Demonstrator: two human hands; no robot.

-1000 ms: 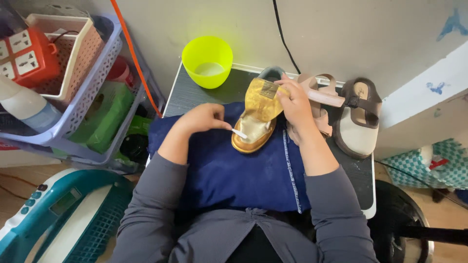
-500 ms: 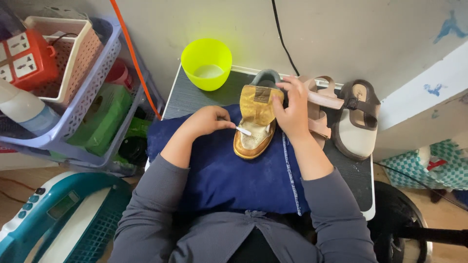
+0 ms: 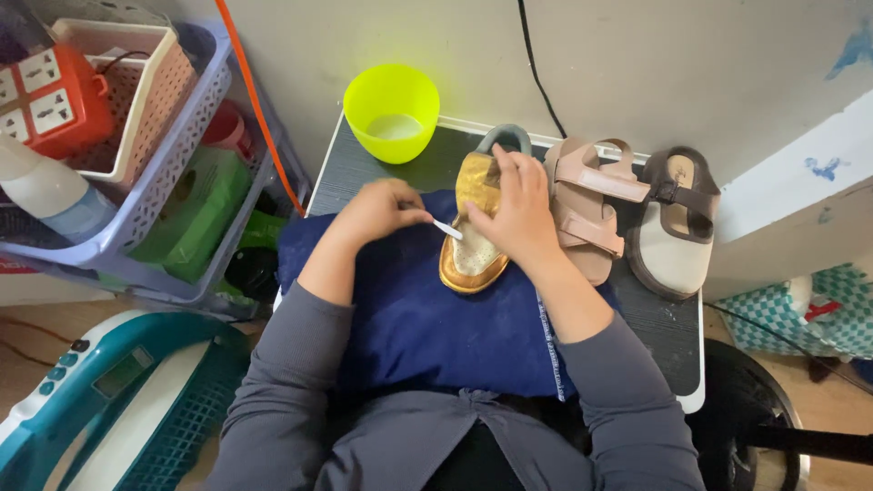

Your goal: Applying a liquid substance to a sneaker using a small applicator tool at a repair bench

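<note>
A gold sandal lies on a dark blue cloth spread over a small dark table. My right hand grips the sandal from its right side and holds it steady. My left hand pinches a thin white brush handle, whose tip touches the sandal's insole. Grey sleeves cover both my forearms.
A lime-green bowl stands at the table's far left corner. A pink sandal and a brown-strapped sandal lie to the right. Lavender baskets with bottles stand left, and a teal appliance sits at the lower left.
The sandal and both hands sit a little lower and left in view; the left hand keeps the brush on the insole with small strokes.
</note>
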